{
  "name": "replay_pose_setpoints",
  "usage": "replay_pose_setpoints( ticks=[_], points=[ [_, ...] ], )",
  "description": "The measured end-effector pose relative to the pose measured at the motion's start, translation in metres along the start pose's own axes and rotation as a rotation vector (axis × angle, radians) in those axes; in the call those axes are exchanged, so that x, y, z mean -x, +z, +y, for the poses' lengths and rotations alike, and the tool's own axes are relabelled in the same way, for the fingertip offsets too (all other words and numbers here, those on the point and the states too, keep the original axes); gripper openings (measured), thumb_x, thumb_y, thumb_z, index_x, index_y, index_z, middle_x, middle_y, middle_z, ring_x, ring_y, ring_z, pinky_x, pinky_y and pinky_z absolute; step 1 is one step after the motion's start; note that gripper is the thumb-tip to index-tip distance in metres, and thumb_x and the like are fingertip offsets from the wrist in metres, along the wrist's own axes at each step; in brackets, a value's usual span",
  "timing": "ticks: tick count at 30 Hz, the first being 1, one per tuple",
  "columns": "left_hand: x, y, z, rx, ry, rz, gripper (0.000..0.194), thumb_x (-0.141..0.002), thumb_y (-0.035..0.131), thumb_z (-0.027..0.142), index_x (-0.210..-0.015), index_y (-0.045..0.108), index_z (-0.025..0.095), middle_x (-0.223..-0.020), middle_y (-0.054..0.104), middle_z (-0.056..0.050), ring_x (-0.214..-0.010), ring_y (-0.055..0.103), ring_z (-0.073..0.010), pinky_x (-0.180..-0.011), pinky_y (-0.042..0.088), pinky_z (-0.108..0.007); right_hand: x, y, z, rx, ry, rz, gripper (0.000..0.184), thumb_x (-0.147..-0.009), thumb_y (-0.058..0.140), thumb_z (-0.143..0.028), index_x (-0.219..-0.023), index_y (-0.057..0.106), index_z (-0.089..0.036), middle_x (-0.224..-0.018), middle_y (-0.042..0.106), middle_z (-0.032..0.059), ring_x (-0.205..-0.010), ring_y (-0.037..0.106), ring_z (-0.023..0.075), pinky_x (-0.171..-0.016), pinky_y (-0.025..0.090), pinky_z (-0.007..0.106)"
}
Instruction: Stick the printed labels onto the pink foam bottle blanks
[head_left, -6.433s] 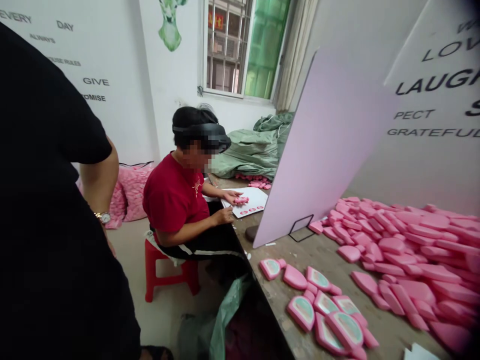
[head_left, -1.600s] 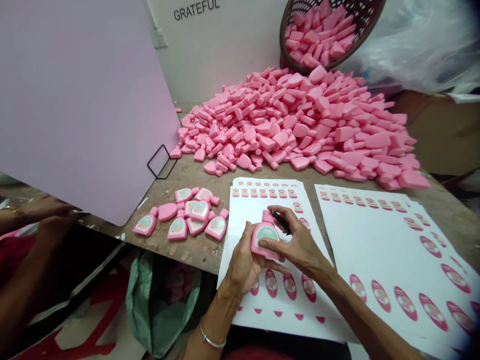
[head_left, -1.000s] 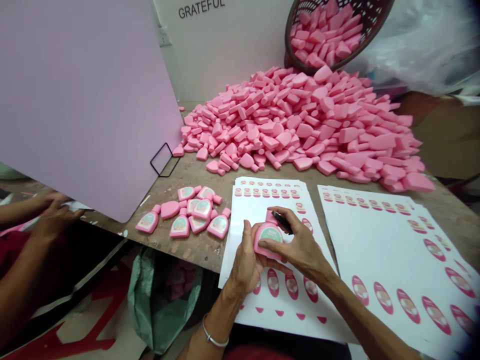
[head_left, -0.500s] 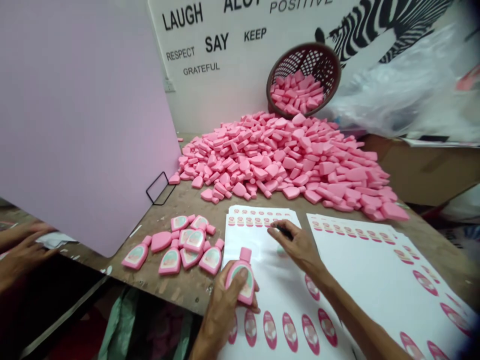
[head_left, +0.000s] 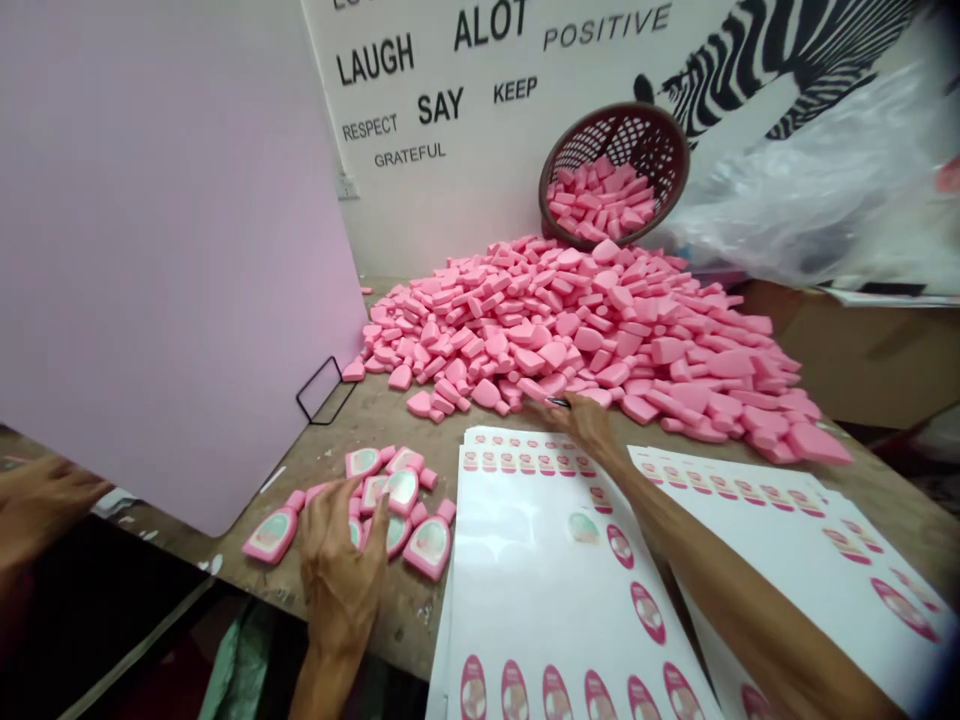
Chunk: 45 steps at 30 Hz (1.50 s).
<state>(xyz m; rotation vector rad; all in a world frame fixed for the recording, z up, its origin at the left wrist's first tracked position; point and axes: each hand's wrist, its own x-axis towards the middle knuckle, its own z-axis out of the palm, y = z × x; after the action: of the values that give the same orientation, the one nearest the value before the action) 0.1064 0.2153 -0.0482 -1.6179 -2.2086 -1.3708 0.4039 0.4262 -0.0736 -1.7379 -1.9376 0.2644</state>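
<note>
My left hand point(head_left: 337, 565) is spread palm-down over a small group of labelled pink plastic bottles point(head_left: 401, 490), and its fingers touch them. One labelled bottle point(head_left: 430, 547) lies just right of that hand. My right hand point(head_left: 581, 418) reaches to the near foot of a large heap of unlabelled pink bottle pieces point(head_left: 570, 340), with a thin black pen point(head_left: 559, 402) pinched in its fingers. Under my right forearm lies a stack of printed label sheets point(head_left: 525, 610) with pink oval labels.
A second label stack point(head_left: 817, 540) lies to the right on the worn wooden table point(head_left: 352, 420). A tilted basket point(head_left: 615, 170) spills pieces onto the heap. A lilac board point(head_left: 165, 250) on a wire stand point(head_left: 324, 390) stands at left. A co-worker's hand point(head_left: 41, 505) shows at far left.
My left hand has moved left off the sheet to the labelled group, and the bottle is no longer held up in it. My right hand has moved forward to the heap.
</note>
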Motion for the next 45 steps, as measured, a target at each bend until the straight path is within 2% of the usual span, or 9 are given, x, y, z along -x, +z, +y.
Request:
replay_pose_setpoints(
  ticks=[3,6,8,10,14,18,22,31,45],
  points=[
    [0.001,0.014,0.028,0.48,-0.217,-0.297,0.037,-0.084,0.052,0.047,-0.102,0.061,0.016,-0.108,0.061,-0.012,-0.1,0.057,-0.0241,-0.087,0.046,-0.037,0.04,-0.035,-0.004,-0.05,-0.221,-0.116,0.03,-0.078,0.063,-0.038,-0.102,0.068,-0.021,-0.102,0.068,0.008,-0.092,0.06,0.0227,-0.08,0.043,0.031],
    [0.011,0.033,0.053,1.022,-0.509,-0.85,0.043,-0.08,0.056,0.051,-0.1,0.062,0.013,-0.104,0.064,-0.014,-0.091,0.062,-0.0234,-0.076,0.05,-0.033,0.087,-0.072,-0.023,-0.113,-0.566,-0.27,0.029,-0.082,0.06,-0.042,-0.101,0.068,-0.022,-0.09,0.067,0.0074,-0.085,0.058,0.0215,-0.079,0.044,0.034],
    [0.024,0.042,0.067,1.215,-0.607,-1.226,0.044,-0.079,0.059,0.049,-0.099,0.062,0.01,-0.098,0.066,-0.016,-0.082,0.065,-0.0227,-0.071,0.052,-0.033,0.113,-0.09,-0.035,-0.131,-0.688,-0.346,0.026,-0.085,0.055,-0.038,-0.101,0.069,-0.023,-0.082,0.065,0.007,-0.082,0.056,0.0208,-0.078,0.043,0.036],
    [0.038,0.046,0.079,1.238,-0.659,-1.446,0.04,-0.079,0.061,0.044,-0.097,0.061,0.009,-0.09,0.067,-0.016,-0.073,0.066,-0.0209,-0.066,0.053,-0.032,0.132,-0.097,-0.035,-0.175,-0.676,-0.385,0.026,-0.086,0.055,-0.036,-0.107,0.067,-0.025,-0.084,0.064,0.0063,-0.085,0.056,0.0209,-0.081,0.044,0.037],
    [0.064,0.051,0.092,1.18,-0.715,-1.237,0.036,-0.077,0.065,0.042,-0.095,0.06,0.01,-0.087,0.068,-0.013,-0.065,0.065,-0.0158,-0.065,0.054,-0.029,0.161,-0.079,0.0,-0.336,-0.217,-0.236,0.039,-0.086,0.052,-0.043,-0.12,0.055,-0.025,-0.105,0.064,0.0069,-0.094,0.06,0.0217,-0.081,0.047,0.037],
    [0.079,0.066,0.092,1.064,-0.705,-1.006,0.045,-0.077,0.063,0.05,-0.097,0.056,0.011,-0.089,0.067,-0.012,-0.066,0.066,-0.0166,-0.064,0.055,-0.03,0.202,-0.044,0.025,-0.201,0.182,-0.085,0.032,-0.09,0.04,-0.046,-0.103,0.058,-0.023,-0.089,0.067,0.0062,-0.08,0.063,0.0228,-0.071,0.048,0.037],
    [0.084,0.073,0.088,0.927,-0.622,-0.965,0.046,-0.077,0.062,0.052,-0.096,0.057,0.01,-0.086,0.066,-0.011,-0.065,0.067,-0.0183,-0.064,0.055,-0.03,0.225,-0.037,0.019,-0.139,0.144,-0.077,0.03,-0.089,0.041,-0.046,-0.104,0.058,-0.026,-0.096,0.066,0.0054,-0.086,0.061,0.0237,-0.072,0.046,0.037],
    [0.071,0.101,0.117,0.974,-0.562,-0.905,0.042,-0.075,0.064,0.051,-0.091,0.056,0.014,-0.075,0.058,-0.003,-0.062,0.067,-0.0185,-0.054,0.052,-0.025,0.17,-0.027,0.032,0.016,-0.094,0.063,0.018,-0.089,0.048,-0.036,-0.085,0.06,-0.023,-0.082,0.067,0.0033,-0.079,0.058,0.0212,-0.074,0.035,0.035],
    [0.07,0.119,0.11,1.014,-0.582,-0.987,0.044,-0.078,0.06,0.052,-0.096,0.052,0.012,-0.086,0.058,-0.008,-0.071,0.07,-0.0226,-0.061,0.056,-0.03,0.165,-0.021,0.033,-0.048,-0.109,0.012,0.013,-0.085,0.052,-0.03,-0.078,0.059,-0.022,-0.077,0.066,0.0011,-0.074,0.056,0.0181,-0.075,0.031,0.033]
  ],
)
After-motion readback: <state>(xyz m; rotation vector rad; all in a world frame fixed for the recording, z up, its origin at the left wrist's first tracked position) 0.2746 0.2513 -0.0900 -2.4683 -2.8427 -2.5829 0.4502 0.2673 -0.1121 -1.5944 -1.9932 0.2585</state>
